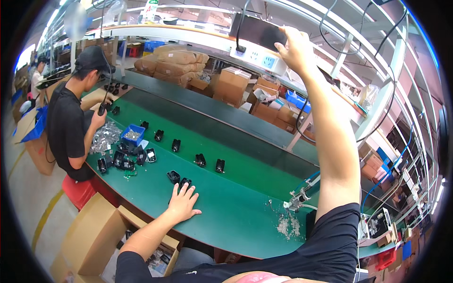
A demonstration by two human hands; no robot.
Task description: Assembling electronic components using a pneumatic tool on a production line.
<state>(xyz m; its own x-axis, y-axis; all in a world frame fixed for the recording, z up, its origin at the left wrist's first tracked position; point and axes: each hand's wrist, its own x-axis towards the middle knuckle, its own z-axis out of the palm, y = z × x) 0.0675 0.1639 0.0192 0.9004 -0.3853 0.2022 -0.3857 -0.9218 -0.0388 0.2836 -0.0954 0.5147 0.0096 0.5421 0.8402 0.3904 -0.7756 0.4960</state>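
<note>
My left hand (183,203) rests on the green work surface with its fingers spread. Its fingertips reach a small black plastic housing (186,182), partly hidden by them. Beside that one lies another open black housing (173,177). My right hand (296,51) is raised high to the shelf above the line, thumb and fingers around the right end of a dark flat rectangular object (255,33). What kind of object it is, I cannot make out. Several more black housings, such as this one (176,145), stand spaced along the green belt.
A co-worker (71,108) in black sits at the left, holding a tool. Near them are a blue bin (133,133) and a heap of metal parts (104,137). Small screws (288,226) lie by a metal fixture (297,200). An open carton (94,231) stands below the table edge.
</note>
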